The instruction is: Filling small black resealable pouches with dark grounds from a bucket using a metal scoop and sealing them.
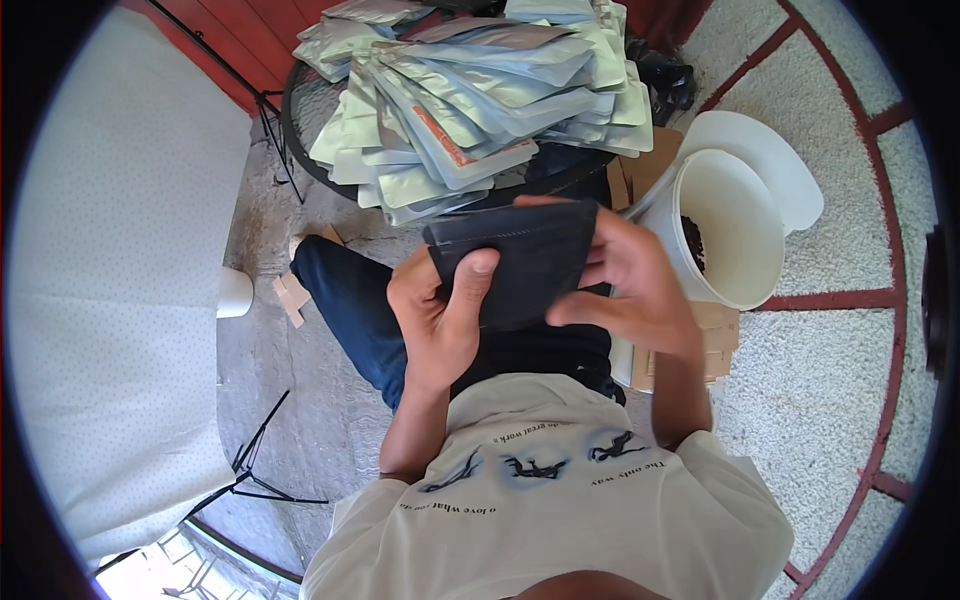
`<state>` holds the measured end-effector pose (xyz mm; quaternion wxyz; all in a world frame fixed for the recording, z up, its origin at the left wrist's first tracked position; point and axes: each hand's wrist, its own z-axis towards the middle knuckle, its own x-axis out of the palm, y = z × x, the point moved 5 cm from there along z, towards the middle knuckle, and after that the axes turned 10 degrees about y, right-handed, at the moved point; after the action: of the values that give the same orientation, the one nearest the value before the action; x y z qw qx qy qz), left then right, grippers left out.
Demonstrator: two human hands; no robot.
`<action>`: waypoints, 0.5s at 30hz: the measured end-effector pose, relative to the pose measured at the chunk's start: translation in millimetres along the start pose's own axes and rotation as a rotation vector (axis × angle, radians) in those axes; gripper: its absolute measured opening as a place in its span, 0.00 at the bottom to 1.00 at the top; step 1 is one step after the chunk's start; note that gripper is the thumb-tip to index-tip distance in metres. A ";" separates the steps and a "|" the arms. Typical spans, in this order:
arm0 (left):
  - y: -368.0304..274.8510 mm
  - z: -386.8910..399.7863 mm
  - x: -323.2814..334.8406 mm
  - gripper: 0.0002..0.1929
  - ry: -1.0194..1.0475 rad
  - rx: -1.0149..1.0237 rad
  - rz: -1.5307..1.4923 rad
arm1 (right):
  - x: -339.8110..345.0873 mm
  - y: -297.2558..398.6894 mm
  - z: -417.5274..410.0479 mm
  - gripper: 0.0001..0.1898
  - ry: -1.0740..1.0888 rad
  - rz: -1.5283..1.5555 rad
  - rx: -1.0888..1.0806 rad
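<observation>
A flat black pouch (pixel 525 262) with a stitched or ridged line near its upper edge is held above my lap. My left hand (pixel 450 315) grips its left side, thumb on the near face and fingers behind. My right hand (pixel 637 285) is at its right side, with the thumb near the lower right corner and the fingers partly hidden behind the pouch; this hand is slightly blurred. Beyond the pouch, a large heap of silvery-green foil pouches (pixel 480 97), one with an orange strip, lies fanned out on a round dark table (pixel 309 161).
At the right stands a white bucket (pixel 739 225) with dark granules inside, its white lid (pixel 799 180) behind it. Flattened cardboard (pixel 716 337) lies below. A white sheet (pixel 127 300) hangs at the left near black metal stand legs (pixel 244 476). A white container (pixel 235 292) stands beside the sheet.
</observation>
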<state>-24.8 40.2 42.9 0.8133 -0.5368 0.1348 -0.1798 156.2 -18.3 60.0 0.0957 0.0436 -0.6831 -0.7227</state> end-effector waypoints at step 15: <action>3.5 5.1 -44.5 0.07 -0.180 0.065 0.047 | 21.0 -23.4 38.5 0.14 -0.239 -0.391 -0.273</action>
<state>-62.2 65.1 42.8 0.8432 -0.5207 0.0678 -0.1158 126.3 16.3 40.6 -0.1221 0.0761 -0.5645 -0.8128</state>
